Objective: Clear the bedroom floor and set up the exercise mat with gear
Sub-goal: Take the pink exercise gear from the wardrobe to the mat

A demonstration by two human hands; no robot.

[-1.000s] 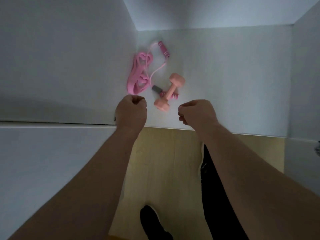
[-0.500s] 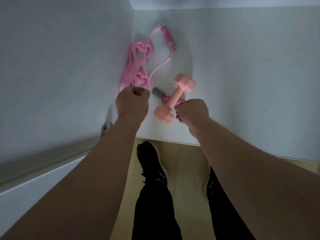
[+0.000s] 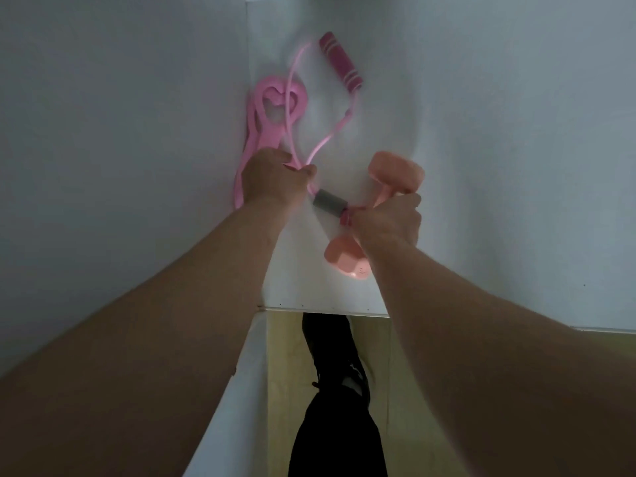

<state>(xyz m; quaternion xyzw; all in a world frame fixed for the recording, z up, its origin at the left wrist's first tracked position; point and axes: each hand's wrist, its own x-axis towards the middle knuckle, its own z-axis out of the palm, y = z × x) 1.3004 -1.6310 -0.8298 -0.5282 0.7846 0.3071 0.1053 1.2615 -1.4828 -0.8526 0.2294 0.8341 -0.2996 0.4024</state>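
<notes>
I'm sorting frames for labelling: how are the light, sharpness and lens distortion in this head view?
Head view: dim, bluish light, brightest on the white cabinet floor by its front edge; motion blur smears the thin pink skipping rope near its striped magenta handle; wide-angle distortion swells both forearms toward the bottom corners; the left hand, right hand and peach-pink dumbbell look fairly sharp.

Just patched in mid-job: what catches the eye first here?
Pink gear on a white shelf: at centre the right hand grips a salmon dumbbell, and by the left wall the left hand grips a pink resistance band. A jump rope's magenta handle lies behind them, its cord looping toward the left hand.
</notes>
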